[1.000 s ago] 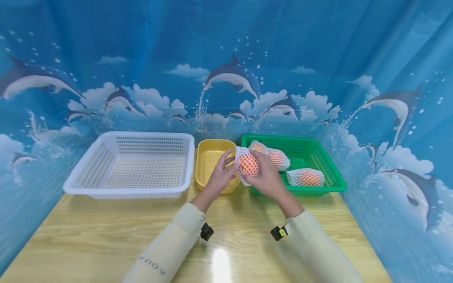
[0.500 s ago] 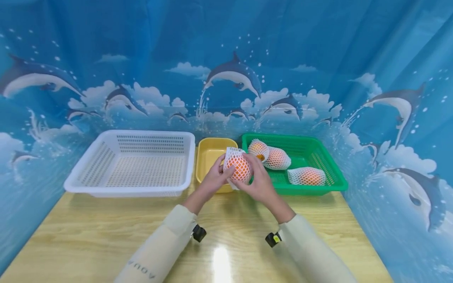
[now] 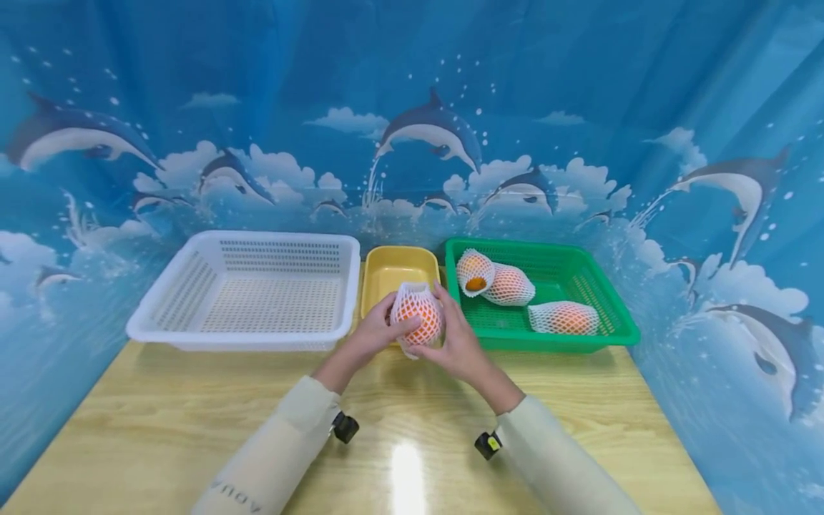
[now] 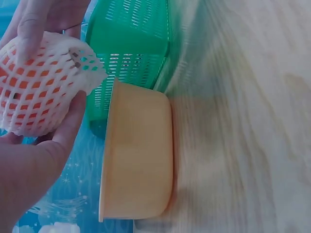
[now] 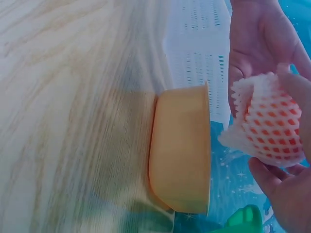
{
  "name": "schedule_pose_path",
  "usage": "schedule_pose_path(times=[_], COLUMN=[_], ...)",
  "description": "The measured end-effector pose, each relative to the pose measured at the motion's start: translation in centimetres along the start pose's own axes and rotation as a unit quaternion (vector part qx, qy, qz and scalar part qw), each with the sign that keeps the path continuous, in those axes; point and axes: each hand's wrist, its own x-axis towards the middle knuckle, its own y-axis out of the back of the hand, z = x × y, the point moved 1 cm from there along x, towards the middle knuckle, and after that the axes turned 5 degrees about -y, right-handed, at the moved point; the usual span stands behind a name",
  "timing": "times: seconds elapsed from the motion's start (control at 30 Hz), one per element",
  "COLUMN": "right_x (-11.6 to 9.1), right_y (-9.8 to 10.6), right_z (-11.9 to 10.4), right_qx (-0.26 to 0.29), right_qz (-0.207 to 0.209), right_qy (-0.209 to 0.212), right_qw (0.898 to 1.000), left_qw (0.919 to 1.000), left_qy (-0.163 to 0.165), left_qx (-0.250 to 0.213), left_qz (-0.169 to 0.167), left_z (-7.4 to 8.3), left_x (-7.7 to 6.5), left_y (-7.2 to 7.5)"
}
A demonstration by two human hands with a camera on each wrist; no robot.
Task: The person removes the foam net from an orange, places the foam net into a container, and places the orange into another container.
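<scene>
An orange fruit in a white foam net (image 3: 417,312) is held up between both hands, over the front of the yellow tub (image 3: 400,259). My left hand (image 3: 368,335) grips it from the left, with the thumb across its front. From the right, my right hand (image 3: 458,342) holds it with fingers and thumb. In the left wrist view the netted fruit (image 4: 36,92) shows orange through the mesh, and the net's loose end sticks out past it. The right wrist view shows the ruffled open end of the foam net (image 5: 265,116). Part of the fruit is hidden by fingers.
A white perforated basket (image 3: 244,336) stands left of the tub. On the right, a green basket (image 3: 553,343) holds more netted fruits, among them one netted fruit (image 3: 563,318) at the front. A wooden table (image 3: 257,400) bears everything; a blue dolphin curtain (image 3: 290,86) hangs behind.
The netted fruit has moved left and nearer, from the green basket's edge to in front of the yellow tub. My left hand has gone from loosely spread beside it to gripping it.
</scene>
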Motion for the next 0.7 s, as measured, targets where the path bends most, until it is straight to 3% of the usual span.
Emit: schedule_pose_path(times=[0.17,0.33,0.5,0.7], right_x=[-0.1,-0.4,-1.1,-2.2], right_y=[-0.1,-0.4,-1.1,-2.1], right_z=[0.2,0.5,0.9,1.5], right_qx=[0.076,0.121,0.104,0.043], right_qz=[-0.047,-0.106,-0.141,-0.165], right_qy=[-0.031,-0.055,-0.064,-0.075], right_qw=[0.996,0.985,0.982,0.982], left_qw=[0.9987,0.9979,0.9979,0.9981], left_qy=[0.009,0.023,0.008,-0.001], left_qx=[0.049,0.06,0.063,0.058], left_qz=[0.009,0.012,0.007,-0.02], left_z=[-0.2,-0.4,-1.3,-3.1], left_x=[-1.4,-2.7,-3.6,-4.6], left_y=[0.3,0.5,0.6,0.5])
